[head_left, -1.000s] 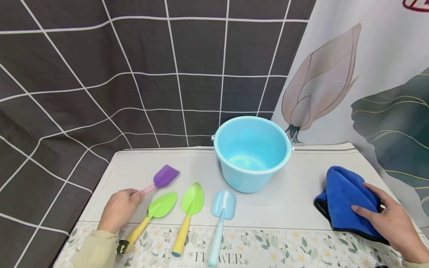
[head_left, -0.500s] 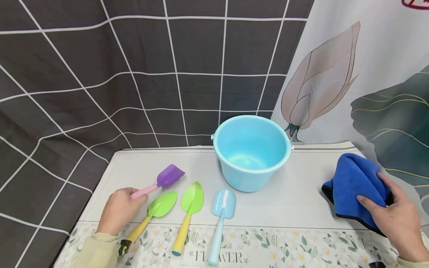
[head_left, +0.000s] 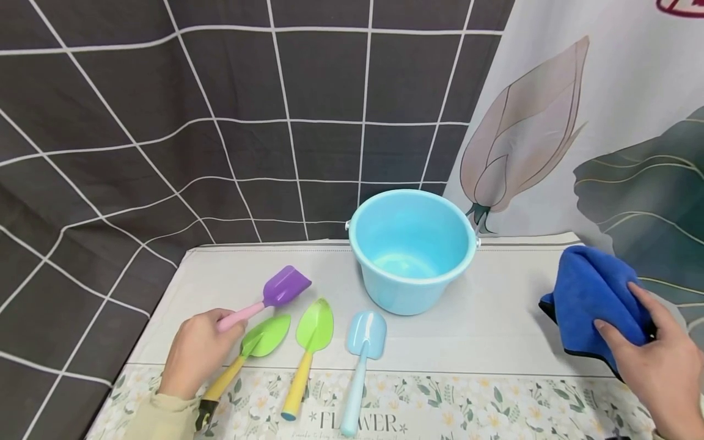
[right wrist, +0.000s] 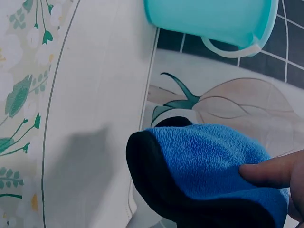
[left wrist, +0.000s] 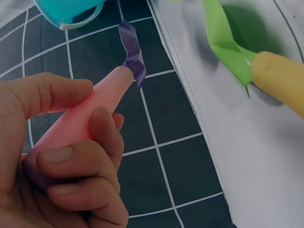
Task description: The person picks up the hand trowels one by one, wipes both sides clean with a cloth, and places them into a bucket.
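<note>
Curled around the pink handle of a purple-bladed hand shovel (head_left: 286, 286), my left hand (head_left: 200, 348) holds it above the table's left side. The left wrist view shows the thumb on top of the pink handle (left wrist: 90, 109) and the fingers wrapped beneath. On the right, my right hand (head_left: 662, 360) pinches a folded blue cloth (head_left: 599, 299) with black edging. Its shadow on the table in the right wrist view shows the cloth (right wrist: 209, 156) is lifted. The right thumb presses the cloth's face; most of the other fingers are hidden behind it there.
A light-blue bucket (head_left: 404, 293) stands at the back middle. Two green trowels with yellow handles, one angled (head_left: 266, 336) and one nearer the middle (head_left: 315, 327), lie beside the left hand. A light-blue shovel (head_left: 366, 336) lies in front of the bucket.
My left hand has raised the purple shovel slightly and shifted it right. My right hand has lifted the blue cloth and moved it to the right.
</note>
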Motion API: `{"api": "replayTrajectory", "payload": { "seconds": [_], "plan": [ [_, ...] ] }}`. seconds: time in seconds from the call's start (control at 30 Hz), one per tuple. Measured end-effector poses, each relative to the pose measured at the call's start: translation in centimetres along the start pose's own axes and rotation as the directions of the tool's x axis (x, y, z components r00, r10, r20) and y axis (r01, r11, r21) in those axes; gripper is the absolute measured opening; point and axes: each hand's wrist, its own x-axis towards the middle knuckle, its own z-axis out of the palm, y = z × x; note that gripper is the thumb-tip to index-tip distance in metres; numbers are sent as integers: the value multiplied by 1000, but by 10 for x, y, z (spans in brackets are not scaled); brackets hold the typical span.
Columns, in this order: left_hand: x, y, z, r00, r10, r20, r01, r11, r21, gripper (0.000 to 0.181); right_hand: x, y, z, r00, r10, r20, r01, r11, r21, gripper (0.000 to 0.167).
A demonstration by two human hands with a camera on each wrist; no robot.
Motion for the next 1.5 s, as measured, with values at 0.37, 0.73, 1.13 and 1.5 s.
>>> {"api": "replayTrajectory", "payload": {
  "seconds": [0.37,0.73,1.13,1.5],
  "plan": [
    [-9,7,1,998,66,-8,-65,997,34,29,-17,-13,-4,991,-67,-113,65,998,-24,70],
    [-17,21,1,989,140,-37,-138,989,42,25,-37,-24,-3,970,-133,-203,118,989,-88,66],
    [-25,31,9,977,210,-39,-210,978,14,22,-57,-46,-12,938,-174,-299,175,984,-25,65],
    [-35,44,15,969,248,-1,-248,968,18,14,-69,-64,-14,876,-247,-415,316,943,107,59]
  ]
}}
